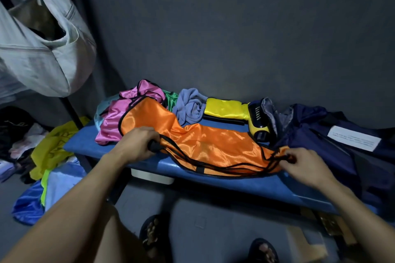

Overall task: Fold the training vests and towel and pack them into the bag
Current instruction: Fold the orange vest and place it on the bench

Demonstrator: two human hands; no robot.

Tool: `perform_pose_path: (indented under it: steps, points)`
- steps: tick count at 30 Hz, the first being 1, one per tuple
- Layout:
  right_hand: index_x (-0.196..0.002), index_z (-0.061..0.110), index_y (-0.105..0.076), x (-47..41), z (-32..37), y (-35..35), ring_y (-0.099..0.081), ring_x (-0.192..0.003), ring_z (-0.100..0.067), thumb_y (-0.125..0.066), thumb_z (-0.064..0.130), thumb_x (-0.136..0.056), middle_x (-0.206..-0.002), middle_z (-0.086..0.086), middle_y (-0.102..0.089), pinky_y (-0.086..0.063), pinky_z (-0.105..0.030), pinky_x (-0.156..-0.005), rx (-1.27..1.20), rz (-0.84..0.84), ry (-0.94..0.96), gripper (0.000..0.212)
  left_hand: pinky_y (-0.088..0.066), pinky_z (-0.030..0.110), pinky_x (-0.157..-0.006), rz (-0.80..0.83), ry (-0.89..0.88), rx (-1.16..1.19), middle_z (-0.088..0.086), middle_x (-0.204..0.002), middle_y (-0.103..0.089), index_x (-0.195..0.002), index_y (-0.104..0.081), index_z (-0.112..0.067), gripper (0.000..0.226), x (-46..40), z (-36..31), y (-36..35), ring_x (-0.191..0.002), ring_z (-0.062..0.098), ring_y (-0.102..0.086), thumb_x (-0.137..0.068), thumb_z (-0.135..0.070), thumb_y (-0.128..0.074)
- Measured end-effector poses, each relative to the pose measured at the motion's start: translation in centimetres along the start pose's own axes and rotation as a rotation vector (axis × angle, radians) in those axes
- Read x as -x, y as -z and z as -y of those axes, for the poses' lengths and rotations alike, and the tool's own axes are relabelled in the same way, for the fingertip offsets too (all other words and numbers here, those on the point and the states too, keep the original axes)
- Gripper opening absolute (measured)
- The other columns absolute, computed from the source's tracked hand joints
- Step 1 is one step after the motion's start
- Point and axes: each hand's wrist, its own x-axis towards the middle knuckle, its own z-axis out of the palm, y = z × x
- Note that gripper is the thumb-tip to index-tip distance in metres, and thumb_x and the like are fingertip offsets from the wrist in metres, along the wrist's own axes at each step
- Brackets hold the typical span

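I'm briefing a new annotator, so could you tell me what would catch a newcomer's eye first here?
The bright orange vest spread across the blue bench, gripped by the left hand and the right hand at opposite ends. Behind it lie a crumpled pink vest and a folded yellow vest.

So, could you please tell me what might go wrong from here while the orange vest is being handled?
1. A black cord lies across the orange vest, gripped by the left hand and pinched by the right hand; it could get folded in.
2. The vest's near edge sits at the bench edge and may slide off.
3. Dragging the vest could pull the pink vest with it.
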Motion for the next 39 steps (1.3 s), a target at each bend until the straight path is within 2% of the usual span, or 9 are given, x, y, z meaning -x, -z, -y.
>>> perform_pose_path:
  steps: [4, 9, 15, 19, 24, 27, 33, 35, 39]
  points:
    - [-0.080, 0.021, -0.067, -0.7, 3.0, 0.1, -0.052, -0.069, -0.014, -0.069, 0.022, -0.087, -0.077, 0.009, -0.050, -0.040, -0.034, -0.056, -0.024, -0.297, 0.250, 0.008, -0.049, 0.030, -0.079, 0.020, -0.015, 0.079, -0.011, -0.095, -0.062, -0.095, -0.073, -0.024, 0.025, -0.3, -0.8, 0.0, -0.094, 0.012, -0.058, -0.071, -0.020, -0.082]
    - [-0.077, 0.011, -0.055, -4.0, 6.7, -0.5, -0.044, -0.087, -0.019, -0.067, 0.017, -0.089, -0.086, 0.001, -0.041, -0.033, -0.033, -0.070, -0.092, -0.410, 0.367, 0.018, -0.052, 0.036, -0.078, 0.053, -0.017, 0.168, -0.008, -0.095, -0.066, -0.093, -0.072, -0.020, 0.024, -1.2, -2.7, -0.5, -0.090, 0.014, -0.060, -0.070, -0.026, -0.078]
    - [-0.095, 0.010, -0.065, -8.9, 7.9, -4.4, -0.052, -0.102, -0.029, -0.058, 0.029, -0.090, -0.096, 0.001, -0.042, -0.050, -0.042, -0.078, 0.174, -0.096, 0.322, 0.021, -0.051, 0.034, -0.074, 0.200, -0.028, 0.089, -0.006, -0.097, -0.070, -0.093, -0.072, -0.021, 0.025, -2.3, -2.3, -1.2, -0.088, 0.018, -0.063, -0.069, -0.020, -0.080]
    - [-0.114, 0.011, -0.065, -10.2, 9.2, -7.1, -0.050, -0.110, -0.027, -0.060, 0.025, -0.096, -0.107, -0.003, -0.048, -0.052, -0.042, -0.079, 0.124, -0.109, 0.320, 0.023, -0.052, 0.038, -0.072, 0.180, -0.043, 0.095, -0.009, -0.092, -0.070, -0.089, -0.070, -0.025, 0.019, -2.5, -1.8, -1.1, -0.083, 0.018, -0.063, -0.072, -0.018, -0.076]
    - [-0.145, 0.017, -0.046, -10.4, 10.3, -9.1, -0.049, -0.123, -0.032, -0.056, 0.032, -0.101, -0.136, -0.008, -0.048, -0.049, -0.045, -0.095, 0.274, 0.008, 0.226, 0.048, -0.052, 0.037, -0.071, 0.173, -0.068, 0.156, -0.012, -0.089, -0.068, -0.086, -0.070, -0.024, 0.015, -2.7, -2.1, -1.1, -0.081, 0.015, -0.062, -0.071, -0.023, -0.067]
    - [-0.148, 0.020, -0.046, -9.1, 13.3, -7.9, -0.049, -0.126, -0.024, -0.061, 0.034, -0.098, -0.137, -0.001, -0.048, -0.044, -0.043, -0.102, 0.049, -0.154, 0.410, 0.054, -0.051, 0.035, -0.071, 0.160, -0.093, 0.199, -0.017, -0.086, -0.064, -0.085, -0.070, -0.024, 0.012, -3.1, -2.4, -0.8, -0.078, 0.010, -0.060, -0.073, -0.022, -0.068]
    - [-0.147, 0.025, -0.051, -6.8, 18.7, -10.8, -0.051, -0.132, -0.006, -0.066, 0.048, -0.095, -0.145, 0.008, -0.056, -0.041, -0.029, -0.110, -0.499, 0.261, 0.516, 0.059, -0.051, 0.039, -0.069, 0.139, -0.137, 0.211, -0.015, -0.083, -0.058, -0.083, -0.068, -0.021, 0.014, -3.4, -3.8, -0.4, -0.078, 0.013, -0.058, -0.079, -0.033, -0.063]
    - [-0.137, 0.020, -0.062, -7.6, 19.0, -11.8, -0.060, -0.122, -0.006, -0.068, 0.040, -0.097, -0.132, 0.005, -0.066, -0.046, -0.030, -0.106, -0.546, 0.297, 0.487, 0.045, -0.049, 0.037, -0.073, 0.161, -0.123, 0.201, -0.010, -0.089, -0.060, -0.090, -0.071, -0.019, 0.039, -3.2, -4.4, -0.2, -0.087, 0.017, -0.058, -0.074, -0.047, -0.049]
    - [-0.085, 0.020, -0.072, -8.4, 19.0, -12.7, -0.060, -0.066, 0.000, -0.071, 0.021, -0.095, -0.072, 0.008, -0.067, -0.047, -0.032, -0.070, -0.530, 0.266, 0.475, 0.010, -0.046, 0.040, -0.083, 0.171, -0.061, 0.056, -0.004, -0.103, -0.062, -0.100, -0.072, -0.024, 0.025, -2.2, -3.6, -0.4, -0.100, 0.025, -0.056, -0.076, -0.020, -0.069]
